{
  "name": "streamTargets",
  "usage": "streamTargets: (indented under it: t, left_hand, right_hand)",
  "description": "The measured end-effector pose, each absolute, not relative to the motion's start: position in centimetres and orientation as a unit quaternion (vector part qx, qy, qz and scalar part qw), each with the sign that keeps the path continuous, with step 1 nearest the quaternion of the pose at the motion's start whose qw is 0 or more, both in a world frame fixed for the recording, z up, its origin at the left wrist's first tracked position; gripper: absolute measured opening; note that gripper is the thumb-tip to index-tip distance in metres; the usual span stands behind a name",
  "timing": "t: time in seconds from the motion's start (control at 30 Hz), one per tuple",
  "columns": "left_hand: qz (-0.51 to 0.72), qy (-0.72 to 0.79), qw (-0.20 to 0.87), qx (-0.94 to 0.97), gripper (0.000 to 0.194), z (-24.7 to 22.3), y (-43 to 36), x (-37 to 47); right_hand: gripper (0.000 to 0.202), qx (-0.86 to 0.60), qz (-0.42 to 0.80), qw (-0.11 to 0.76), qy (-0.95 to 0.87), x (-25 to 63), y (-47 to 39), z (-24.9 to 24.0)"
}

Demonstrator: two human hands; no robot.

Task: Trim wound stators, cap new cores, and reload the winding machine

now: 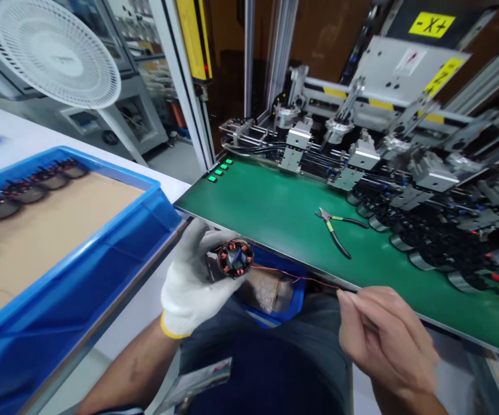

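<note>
My left hand (199, 276), in a white glove with a yellow cuff, is closed around a motor stator (235, 258). The stator is a dark ring with copper windings, its open face turned up toward me. From its right side a thin copper wire (295, 278) runs across to my bare right hand (387, 334). The right thumb and fingers are pinched on the wire's far end. Beyond the hands, a pair of cutting pliers (334, 227) with black and yellow handles lies spread on the green work surface (266, 202).
A blue tray (102, 230) on the left holds several stators (28, 190) on a brown sheet. More stators (422, 248) stand on the right of the green surface, near machine clamps (296, 144). Below my hands is a blue bin (296, 294). A white fan (54, 55) stands behind.
</note>
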State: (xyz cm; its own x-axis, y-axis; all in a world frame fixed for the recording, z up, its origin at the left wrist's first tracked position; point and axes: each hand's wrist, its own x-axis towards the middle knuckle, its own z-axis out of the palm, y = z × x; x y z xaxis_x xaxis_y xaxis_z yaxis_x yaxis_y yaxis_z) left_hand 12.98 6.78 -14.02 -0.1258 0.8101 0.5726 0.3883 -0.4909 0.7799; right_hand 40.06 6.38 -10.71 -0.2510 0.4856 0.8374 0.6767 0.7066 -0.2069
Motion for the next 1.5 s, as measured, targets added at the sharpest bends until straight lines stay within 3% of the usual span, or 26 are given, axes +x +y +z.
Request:
streamTargets:
  t: [0.17, 0.23, 0.33, 0.43, 0.6, 0.77, 0.9, 1.03, 1.23, 1.5]
  left_hand:
    - [0.645, 0.47, 0.175, 0.578, 0.099, -13.7, 6.7, 13.2]
    - [0.651, 0.46, 0.188, 0.574, 0.1, -13.7, 6.8, 13.1]
    - [0.663, 0.451, 0.194, 0.566, 0.102, -13.9, 6.8, 12.8]
    - [0.664, 0.456, 0.19, 0.562, 0.107, -14.0, 6.7, 12.5]
    - [0.658, 0.467, 0.168, 0.566, 0.104, -13.6, 6.6, 12.5]
    - [0.641, 0.5, 0.168, 0.558, 0.104, -13.5, 6.4, 12.5]
    - [0.63, 0.513, 0.13, 0.568, 0.102, -13.4, 6.5, 12.5]
    - [0.633, 0.498, 0.105, 0.584, 0.101, -13.0, 7.0, 12.6]
    - [0.635, 0.461, 0.091, 0.614, 0.111, -12.5, 7.7, 13.5]
    - [0.633, 0.445, 0.099, 0.625, 0.115, -12.5, 7.0, 13.2]
  right_hand:
    - [0.008, -0.39, 0.011, 0.421, -0.819, 42.8, 13.7, -13.5]
    - [0.041, -0.454, -0.003, 0.351, -0.819, 44.7, 17.5, -15.2]
    - [0.083, -0.558, -0.005, 0.171, -0.812, 47.5, 21.2, -17.6]
    - [0.082, -0.584, 0.004, 0.071, -0.809, 48.9, 22.1, -18.9]
    - [0.065, -0.538, 0.061, 0.154, -0.826, 49.3, 22.2, -18.2]
    - [0.061, -0.563, 0.151, 0.212, -0.785, 49.1, 20.5, -16.8]
    - [0.057, -0.478, 0.492, 0.349, -0.639, 46.5, 12.7, -16.0]
    - [0.051, -0.356, 0.705, 0.312, -0.529, 42.4, 3.7, -15.5]
    - [0.056, -0.221, 0.764, 0.325, -0.511, 38.8, 1.0, -15.8]
    - [0.059, -0.21, 0.766, 0.323, -0.514, 38.6, 2.1, -15.5]
